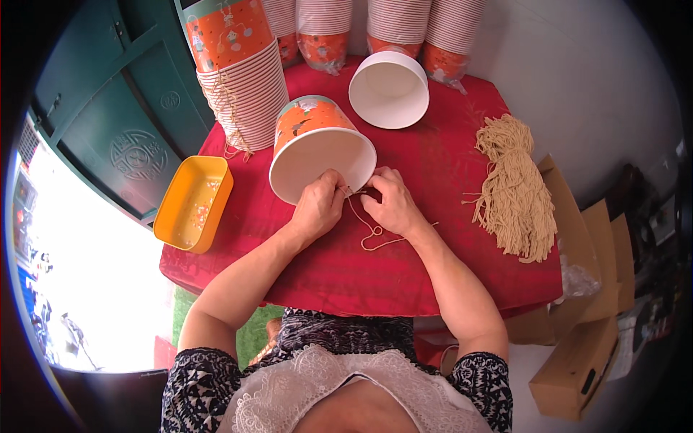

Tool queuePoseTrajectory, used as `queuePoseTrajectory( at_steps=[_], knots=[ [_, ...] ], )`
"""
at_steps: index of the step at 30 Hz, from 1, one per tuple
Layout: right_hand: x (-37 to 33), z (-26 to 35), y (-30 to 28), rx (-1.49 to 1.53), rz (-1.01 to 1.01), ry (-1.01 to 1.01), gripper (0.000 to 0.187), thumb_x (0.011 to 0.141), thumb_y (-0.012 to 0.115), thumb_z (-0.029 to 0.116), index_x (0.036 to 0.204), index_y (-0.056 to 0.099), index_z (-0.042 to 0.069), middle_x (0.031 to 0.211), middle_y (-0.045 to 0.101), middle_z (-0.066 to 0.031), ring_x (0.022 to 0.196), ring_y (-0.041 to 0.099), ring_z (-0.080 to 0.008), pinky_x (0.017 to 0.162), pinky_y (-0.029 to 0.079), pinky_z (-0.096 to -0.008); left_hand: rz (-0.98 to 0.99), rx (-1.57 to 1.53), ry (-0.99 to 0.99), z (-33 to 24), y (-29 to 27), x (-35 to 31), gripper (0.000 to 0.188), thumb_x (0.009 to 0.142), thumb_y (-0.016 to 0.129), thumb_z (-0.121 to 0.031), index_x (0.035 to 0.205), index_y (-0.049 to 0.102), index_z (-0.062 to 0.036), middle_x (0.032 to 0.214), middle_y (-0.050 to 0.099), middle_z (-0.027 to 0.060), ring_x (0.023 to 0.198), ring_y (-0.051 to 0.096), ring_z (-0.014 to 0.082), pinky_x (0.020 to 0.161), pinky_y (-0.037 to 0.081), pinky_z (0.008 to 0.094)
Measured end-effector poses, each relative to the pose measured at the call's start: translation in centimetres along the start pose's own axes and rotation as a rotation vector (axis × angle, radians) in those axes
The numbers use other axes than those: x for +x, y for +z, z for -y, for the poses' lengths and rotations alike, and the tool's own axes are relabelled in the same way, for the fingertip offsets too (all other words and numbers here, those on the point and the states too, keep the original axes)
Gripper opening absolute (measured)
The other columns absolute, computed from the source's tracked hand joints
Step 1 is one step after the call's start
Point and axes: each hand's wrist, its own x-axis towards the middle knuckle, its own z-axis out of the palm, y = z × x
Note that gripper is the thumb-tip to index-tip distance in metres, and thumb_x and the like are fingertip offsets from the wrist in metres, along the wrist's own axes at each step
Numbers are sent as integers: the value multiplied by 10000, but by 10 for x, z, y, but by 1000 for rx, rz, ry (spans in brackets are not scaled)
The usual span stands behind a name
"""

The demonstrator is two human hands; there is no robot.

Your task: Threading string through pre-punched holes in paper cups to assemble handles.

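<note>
An orange patterned paper bucket (310, 121) lies tilted on the red-covered table, its white open mouth turned toward me. At the lower edge of that mouth my left hand (319, 205) is closed in a pinch on a thin beige cord (353, 209). Just to its right, my right hand (393, 203) also pinches the cord, close to the bucket's rim. From between my fingers the cord trails down in a loose loop onto the cloth and passes by my right wrist. My fingers partly hide where the cord meets the rim.
A tall stack of buckets (249, 94) with cords hanging stands at the back left. Behind sit more wrapped stacks (323, 43) and one white-mouthed bucket (390, 90). A yellow tub (167, 209) is at left, a beige cord bundle (516, 195) at right, beside cardboard boxes (574, 368).
</note>
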Motion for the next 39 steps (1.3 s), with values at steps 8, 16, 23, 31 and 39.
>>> queuePoseTrajectory(
  at_steps=[8, 16, 23, 31, 39],
  knots=[
    [5, 4, 9, -60, -24, 74, 121, 801, 715, 127, 862, 701, 23, 930, 645, -140, 904, 558, -322, 815, 458, -433, -5, -9, 13, 0, 2, 1, 64, 850, 600, -22, 886, 567, 19, 795, 636, 217, 771, 637, 393, 690, 508, 439],
    [5, -5, 16, -55, -86, 43, 52, 771, 676, 62, 798, 691, 20, 915, 637, -155, 886, 556, -342, 794, 464, -449, 8, -17, -9, -5, -1, 3, 62, 852, 600, -25, 860, 564, 25, 785, 633, 223, 765, 633, 404, 684, 505, 448],
    [8, -2, 22, -102, -164, 118, 37, 698, 659, 32, 699, 686, 6, 923, 635, -181, 903, 556, -357, 796, 474, -456, 25, 14, -34, -1, 0, 3, 73, 848, 598, -31, 843, 556, 28, 806, 624, 241, 785, 623, 418, 695, 498, 460],
    [8, -3, 21, -123, -144, 126, 64, 702, 665, 50, 730, 717, 25, 934, 635, -170, 920, 553, -348, 809, 469, -458, 81, -118, 48, -3, -4, 6, 107, 820, 624, -17, 749, 557, 27, 780, 616, 162, 728, 612, 308, 668, 493, 382],
    [9, -2, 21, -114, -96, 169, 77, 723, 681, 80, 766, 736, 48, 945, 637, -152, 943, 550, -334, 832, 461, -450, 272, -453, -125, 8, -7, 10, 107, 847, 646, -23, 779, 572, 16, 740, 594, 51, 696, 563, 155, 629, 465, 312]
  ],
)
